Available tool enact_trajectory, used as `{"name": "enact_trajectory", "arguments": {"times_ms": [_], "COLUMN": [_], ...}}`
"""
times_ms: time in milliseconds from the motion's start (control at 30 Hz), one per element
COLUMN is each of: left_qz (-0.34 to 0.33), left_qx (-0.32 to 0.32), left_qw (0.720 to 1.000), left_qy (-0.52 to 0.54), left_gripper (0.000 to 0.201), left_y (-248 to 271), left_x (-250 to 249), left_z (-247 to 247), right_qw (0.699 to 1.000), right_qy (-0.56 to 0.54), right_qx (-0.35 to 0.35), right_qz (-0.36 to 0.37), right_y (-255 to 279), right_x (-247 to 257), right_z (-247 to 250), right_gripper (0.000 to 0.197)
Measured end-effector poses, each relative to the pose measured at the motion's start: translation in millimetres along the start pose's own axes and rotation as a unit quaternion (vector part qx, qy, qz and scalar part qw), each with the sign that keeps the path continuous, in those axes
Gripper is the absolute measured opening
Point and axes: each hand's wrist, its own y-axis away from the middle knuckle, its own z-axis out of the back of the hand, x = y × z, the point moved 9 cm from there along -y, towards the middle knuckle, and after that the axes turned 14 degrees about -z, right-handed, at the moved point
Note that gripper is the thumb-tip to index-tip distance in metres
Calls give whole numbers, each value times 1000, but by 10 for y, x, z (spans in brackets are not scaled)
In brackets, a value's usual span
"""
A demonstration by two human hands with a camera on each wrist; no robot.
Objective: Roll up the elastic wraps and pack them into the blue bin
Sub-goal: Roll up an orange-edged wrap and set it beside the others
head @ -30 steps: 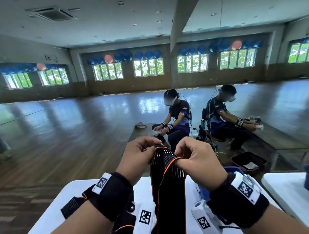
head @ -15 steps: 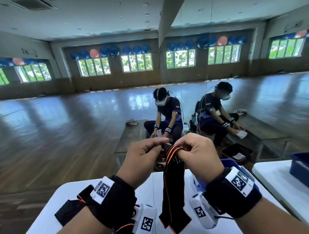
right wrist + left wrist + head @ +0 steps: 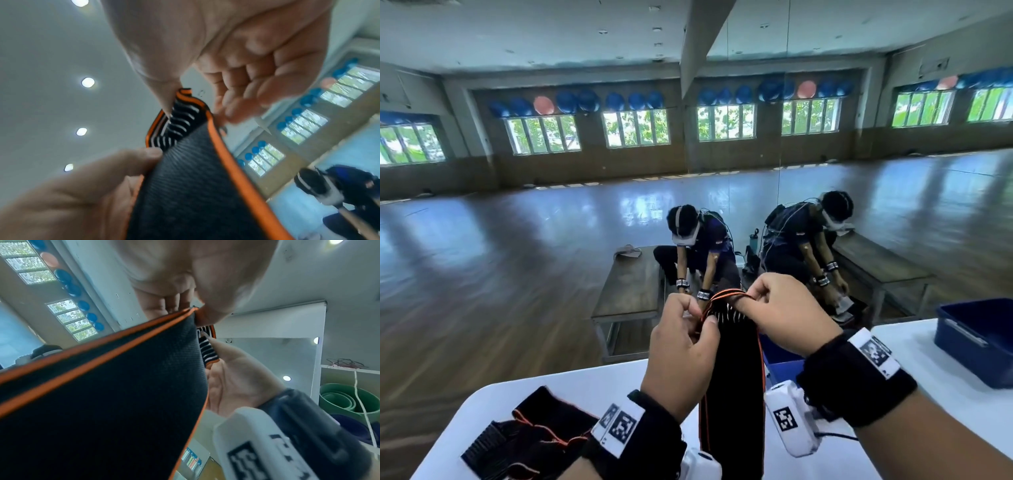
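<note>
Both hands, left hand [image 3: 681,346] and right hand [image 3: 784,308], pinch the folded top end of a black, orange-edged elastic wrap [image 3: 732,377] hanging above the white table [image 3: 571,383]. Blue bin [image 3: 780,359]: 3 o'clock of wrap. Second wrap [image 3: 530,435]: 8 o'clock.

The wrap [image 3: 732,370] held up in the middle is black with a thin orange edge, and near its top end it has little white stripes on black. Another wrap [image 3: 530,435] lying on the table is black too, with orange lines. The table [image 3: 592,380] is white. The bin [image 3: 976,342] on the right is dark blue, and the bin [image 3: 780,359] behind the held wrap is blue. Both wristbands [image 3: 856,380] are black with white tags that have black square patterns. The floor [image 3: 500,267] is shiny brown. The balls [image 3: 578,101] above the windows are blue, with a few pink ones.
</note>
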Motion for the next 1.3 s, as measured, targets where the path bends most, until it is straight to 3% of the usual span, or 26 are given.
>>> {"name": "enact_trajectory", "arguments": {"times_ms": [67,133,200,300,433,567,733,900,1100,1300], "left_qz": [-4,-4,-1,5,11,32,39,29,34,39], "left_qx": [-14,-19,-17,3,10,4,5,-1,0,21], "left_qw": [1000,1000,1000,1000,1000,999,999,1000,999,999], "left_qy": [-9,-9,-6,5,-16,-2,13,3,6,16], "left_gripper": [28,25,24,18,26,22,24,25,25,37], "left_y": [-15,-16,-9,3,17,41,61,41,85,109], "left_x": [0,6,27,60,95,139,139,120,177,202], "left_z": [19,30,29,-11,-30,-35,-34,7,7,-57], "right_qw": [990,980,978,967,958,942,931,940,947,967], "right_qy": [-109,-159,-183,-242,-272,-320,-362,-317,-285,-195], "right_qx": [74,95,85,83,85,99,37,14,-70,-66], "right_qz": [-53,-72,-57,-20,-37,-23,18,127,128,147], "right_y": [52,113,171,254,267,340,427,576,601,581], "right_x": [-131,-232,-295,-342,-496,-509,-450,-238,-339,-317], "right_z": [-82,-101,-100,-186,-330,-417,-394,-344,-288,-329], "right_gripper": [41,49,46,23,16,22,34,23,32,40]}}
